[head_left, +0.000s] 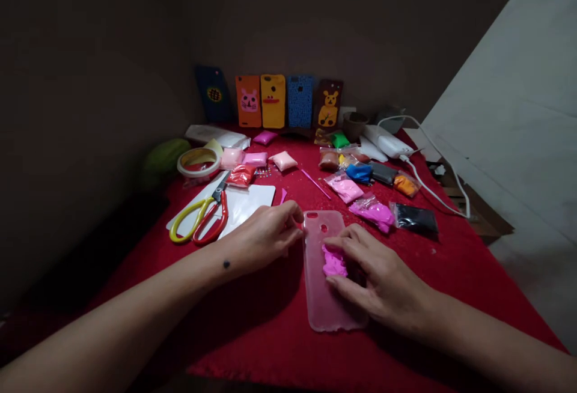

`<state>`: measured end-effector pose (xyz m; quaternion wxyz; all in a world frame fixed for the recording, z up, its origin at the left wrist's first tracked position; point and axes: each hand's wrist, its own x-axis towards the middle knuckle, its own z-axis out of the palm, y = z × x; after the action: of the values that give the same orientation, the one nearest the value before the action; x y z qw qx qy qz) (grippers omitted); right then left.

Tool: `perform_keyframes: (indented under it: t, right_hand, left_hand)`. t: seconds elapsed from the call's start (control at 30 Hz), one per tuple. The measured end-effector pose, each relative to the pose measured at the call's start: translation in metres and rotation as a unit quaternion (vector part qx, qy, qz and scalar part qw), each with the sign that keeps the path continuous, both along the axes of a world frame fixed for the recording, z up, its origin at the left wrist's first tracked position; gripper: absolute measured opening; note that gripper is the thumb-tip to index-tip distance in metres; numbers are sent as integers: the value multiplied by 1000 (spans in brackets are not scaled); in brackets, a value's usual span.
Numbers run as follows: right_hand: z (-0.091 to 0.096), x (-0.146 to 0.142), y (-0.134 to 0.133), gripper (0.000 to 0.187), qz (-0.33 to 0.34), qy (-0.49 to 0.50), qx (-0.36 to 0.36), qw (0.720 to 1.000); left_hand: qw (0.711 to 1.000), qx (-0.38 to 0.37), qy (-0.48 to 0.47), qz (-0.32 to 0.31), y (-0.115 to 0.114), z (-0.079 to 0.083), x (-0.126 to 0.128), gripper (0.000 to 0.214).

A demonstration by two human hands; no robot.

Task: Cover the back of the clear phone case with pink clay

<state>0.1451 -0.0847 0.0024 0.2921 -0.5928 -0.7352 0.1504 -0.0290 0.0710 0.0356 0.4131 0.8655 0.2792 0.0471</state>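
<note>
A translucent phone case (318, 309) lies flat on the red cloth in front of me. On it sits a lump of bright pink modelling clay (334, 261), a little right of the case's middle. The thumb and fingers of my right hand (372, 273) close round this clay from the right and partly hide it. At the case's upper left edge, my left hand (273, 228) is curled, its fingertips gripping the rim. A pink clay tool (283, 195) lies just beyond the left hand.
Scissors (202, 219) rest on white sheets (252, 204) at left, near a tape roll (199, 162). Clay packets, including a black one (415, 217), spread behind the case. Decorated phone cases (273, 101) lean on the wall. A white cable (444, 198) loops at right.
</note>
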Motion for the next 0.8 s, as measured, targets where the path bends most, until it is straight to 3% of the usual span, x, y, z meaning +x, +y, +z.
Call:
perform_keyframes:
  t: [0.2, 0.5, 0.67, 0.8]
  right_hand:
    - [-8, -10, -2, 28, -80, 20, 63, 995]
    - [-22, -11, -2, 62, -72, 32, 41, 996]
    - [-32, -9, -8, 77, -54, 5, 4, 999]
    - [-32, -9, -10, 77, -38, -32, 18, 999]
  left_hand:
    - [995, -68, -40, 63, -3, -13, 1, 31]
    - [986, -37, -109, 122, 7, -23, 32, 29]
    - [976, -148, -91, 127, 17, -25, 33, 23]
    - [955, -283, -63, 59, 20, -18, 26, 31]
